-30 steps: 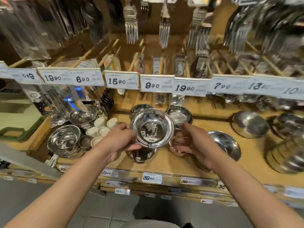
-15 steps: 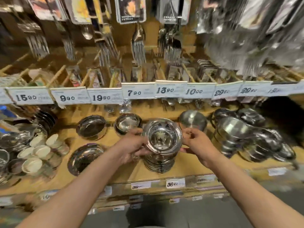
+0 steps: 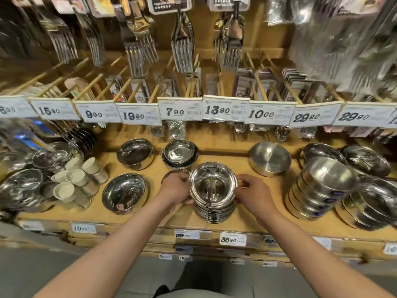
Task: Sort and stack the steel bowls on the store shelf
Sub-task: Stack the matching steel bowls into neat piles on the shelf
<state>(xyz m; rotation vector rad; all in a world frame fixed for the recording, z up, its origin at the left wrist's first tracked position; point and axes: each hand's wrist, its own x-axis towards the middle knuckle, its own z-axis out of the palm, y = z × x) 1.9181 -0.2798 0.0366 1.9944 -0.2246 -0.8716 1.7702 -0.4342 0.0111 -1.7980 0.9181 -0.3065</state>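
Both hands, the left hand (image 3: 175, 188) at nine o'clock and the right hand (image 3: 253, 193) at three, grip the rim of the shiny round steel bowl (image 3: 212, 184) between them. It faces mouth-up, level, atop a stack of matching steel bowls (image 3: 213, 212) on the wooden store shelf (image 3: 163, 218), centre front.

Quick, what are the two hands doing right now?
Left hand: holding the left rim of the top bowl on the stack.
Right hand: holding the same bowl's right rim.
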